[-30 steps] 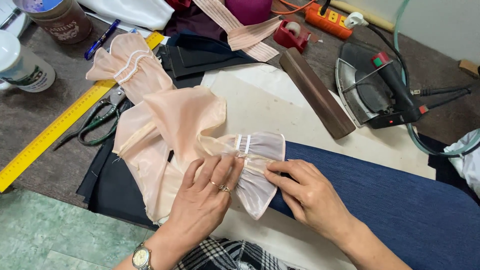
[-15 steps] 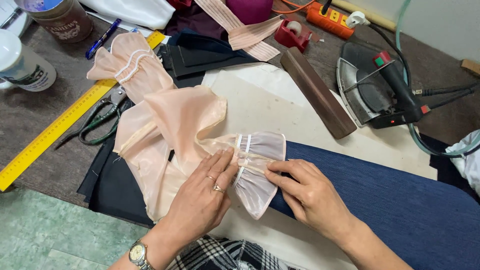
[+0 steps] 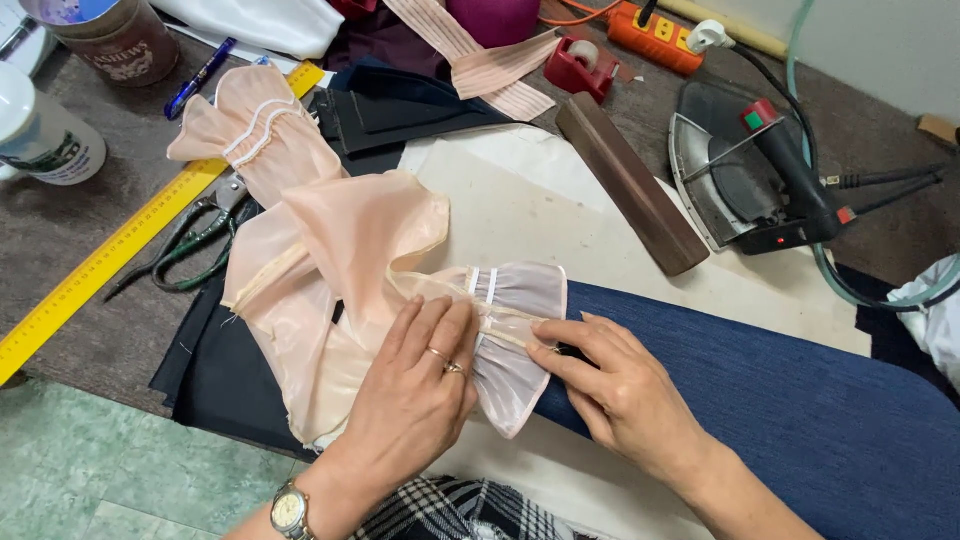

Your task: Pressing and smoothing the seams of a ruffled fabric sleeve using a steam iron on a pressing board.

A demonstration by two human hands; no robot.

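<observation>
A peach sheer garment [image 3: 340, 250] is spread across the table, its gathered cuff [image 3: 515, 330] lying on the pale pressing pad [image 3: 560, 215] where that meets the blue cloth [image 3: 800, 400]. The left hand [image 3: 415, 385] is laid flat on the fabric just left of the cuff's two white stitched bands [image 3: 483, 285] — its fingers [image 3: 440, 320] are extended and close together, pressing down rather than gripping, with a ring seen on one of them and a watch [image 3: 290, 510] on the wrist. The right hand [image 3: 620, 385] rests on the blue cloth at the cuff's right side; its fingertips [image 3: 540, 350] are drawn together on the cuff's gathered seam, pinching or pressing it — which of the two cannot be told. The cuff's frilled edge hangs below and between the two hands. The garment's other gathered cuff [image 3: 255, 130] lies well apart, at the upper left, beside a yellow ruler [image 3: 110, 255] and scissors [image 3: 185, 245]. A wooden block [image 3: 630, 185] lies on the pad's upper right edge, and an iron [image 3: 760, 175] stands just beyond it. A tape dispenser [image 3: 580, 65], an orange power strip [image 3: 665, 35], a blue pen [image 3: 200, 75] and two jars [image 3: 45, 135] are seen along the far side.
</observation>
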